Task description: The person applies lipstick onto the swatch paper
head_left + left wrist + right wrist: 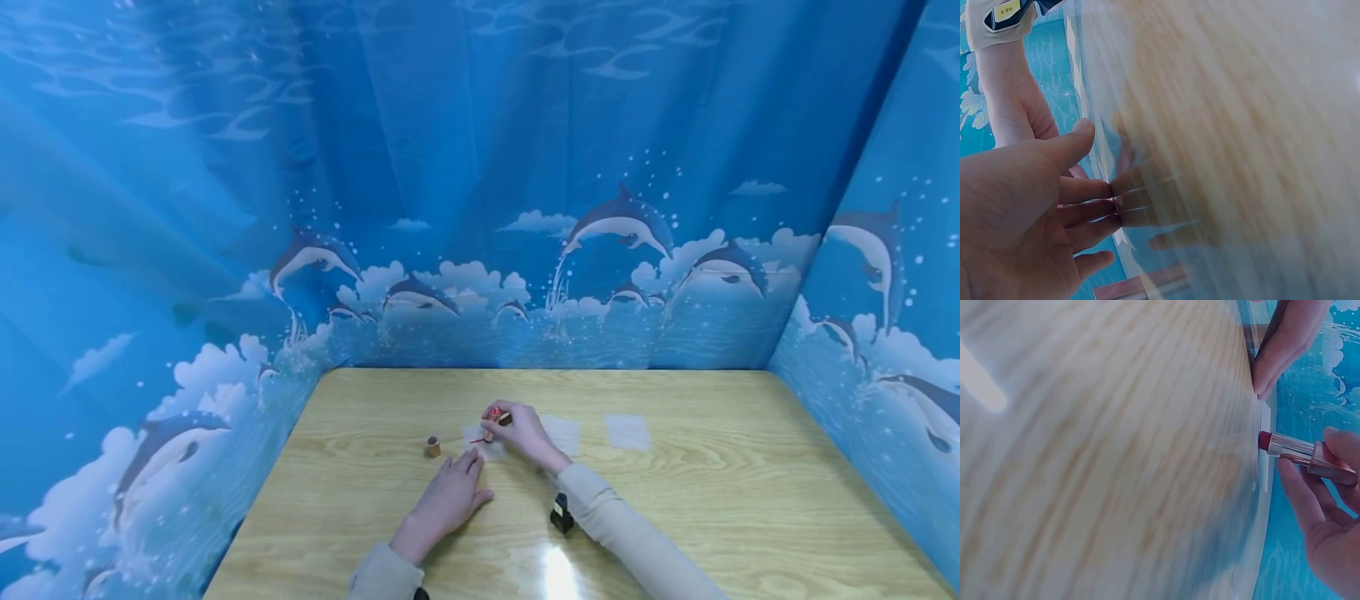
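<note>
My right hand (527,433) pinches a lipstick (1297,450) with a metallic pinkish case. Its red tip points down at a thin white sheet (495,452), where a short red streak (477,441) shows. In the right wrist view the tip meets the sheet's surface. My left hand (448,492) lies with its fingers extended and fingertips at the sheet's near edge. The left wrist view shows those straight fingers (1088,232) touching the tabletop and holding nothing. A lipstick cap (433,447) stands just left of the sheet.
Two more white sheets, one partly behind my right hand (562,433) and one farther right (628,432), lie on the wooden table (712,500). A black wrist device (561,512) sits beside the right sleeve. Blue dolphin-print curtains (480,167) enclose the table's back and sides.
</note>
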A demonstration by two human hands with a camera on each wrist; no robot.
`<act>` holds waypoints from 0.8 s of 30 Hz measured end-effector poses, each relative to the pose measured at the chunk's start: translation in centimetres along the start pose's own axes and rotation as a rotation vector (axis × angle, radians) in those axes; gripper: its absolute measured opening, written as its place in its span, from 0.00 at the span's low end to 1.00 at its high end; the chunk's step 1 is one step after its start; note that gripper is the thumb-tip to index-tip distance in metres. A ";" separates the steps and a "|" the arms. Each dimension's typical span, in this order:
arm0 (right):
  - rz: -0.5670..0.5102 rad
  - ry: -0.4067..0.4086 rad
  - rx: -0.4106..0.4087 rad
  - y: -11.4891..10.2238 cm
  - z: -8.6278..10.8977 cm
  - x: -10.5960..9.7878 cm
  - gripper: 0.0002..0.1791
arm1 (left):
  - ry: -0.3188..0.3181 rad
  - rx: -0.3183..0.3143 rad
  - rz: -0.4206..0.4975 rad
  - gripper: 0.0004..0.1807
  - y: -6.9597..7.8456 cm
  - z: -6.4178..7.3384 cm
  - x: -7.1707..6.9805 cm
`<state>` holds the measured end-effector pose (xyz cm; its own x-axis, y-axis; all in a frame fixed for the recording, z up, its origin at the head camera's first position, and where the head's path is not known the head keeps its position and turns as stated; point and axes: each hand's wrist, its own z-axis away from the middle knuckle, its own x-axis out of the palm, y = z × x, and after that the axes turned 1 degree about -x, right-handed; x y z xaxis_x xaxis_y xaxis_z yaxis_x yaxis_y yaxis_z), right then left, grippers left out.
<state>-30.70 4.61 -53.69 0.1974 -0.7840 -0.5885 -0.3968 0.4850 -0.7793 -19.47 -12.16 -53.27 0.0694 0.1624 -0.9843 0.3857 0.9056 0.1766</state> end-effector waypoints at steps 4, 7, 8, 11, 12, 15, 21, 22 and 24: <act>-0.004 -0.005 0.015 0.2 0.0 -0.1 0.05 | -0.006 -0.004 0.005 0.36 0.0 0.0 0.0; -0.005 -0.003 0.019 0.3 0.0 -0.3 0.06 | -0.006 -0.005 0.005 0.36 0.0 -0.1 0.0; -0.008 -0.002 0.019 0.3 0.0 -0.3 0.06 | -0.008 -0.007 0.006 0.36 0.0 -0.1 0.0; -0.007 0.001 0.021 0.4 0.0 -0.4 0.06 | -0.006 -0.006 0.002 0.36 0.0 -0.1 0.0; -0.006 0.002 0.022 0.4 0.0 -0.4 0.06 | -0.006 -0.005 0.001 0.36 0.0 -0.1 0.0; -0.008 0.003 0.023 0.6 0.0 -0.5 0.06 | -0.001 0.002 -0.004 0.36 0.0 -0.1 0.1; -0.004 0.010 0.020 0.7 0.1 -0.6 0.05 | 0.006 0.005 0.000 0.36 0.1 0.0 -0.1; -0.003 0.009 0.016 0.7 0.1 -0.6 0.05 | 0.007 0.005 -0.001 0.36 0.2 0.0 -0.1; -0.006 0.012 0.015 0.7 0.1 -0.7 0.05 | 0.011 0.007 -0.004 0.35 0.1 0.0 -0.1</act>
<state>-31.03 5.52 -53.87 0.1891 -0.7916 -0.5811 -0.3819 0.4859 -0.7862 -19.40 -12.05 -53.19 0.0576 0.1634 -0.9849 0.3927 0.9033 0.1729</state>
